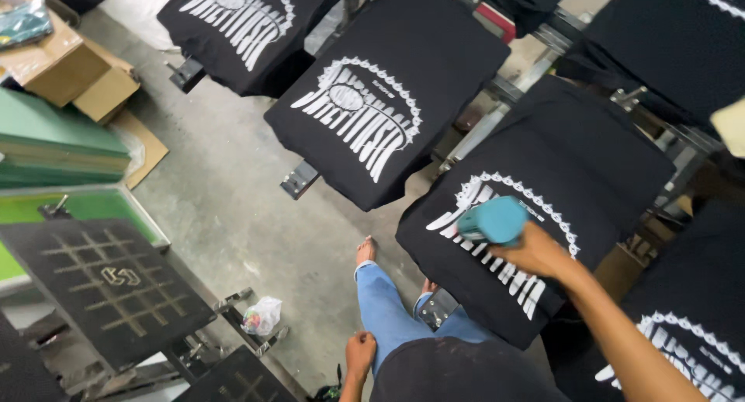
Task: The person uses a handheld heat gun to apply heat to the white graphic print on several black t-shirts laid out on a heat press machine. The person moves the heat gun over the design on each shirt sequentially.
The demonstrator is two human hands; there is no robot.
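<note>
Head view: right hand (537, 251) grips teal tool (493, 220) over printed black shirt (543, 165)

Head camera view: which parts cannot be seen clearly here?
- Teal handheld tool: its working face is hidden against the black printed shirt.
- Right hand: fingers wrap the tool; grip blurred.
- Left hand: a closed fist, contents hidden.
- Far-right black shirt: cut off by the frame edge.

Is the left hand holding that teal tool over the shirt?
No, the right hand grips the teal tool over the black printed shirt; the left hand hangs down, closed.
</note>
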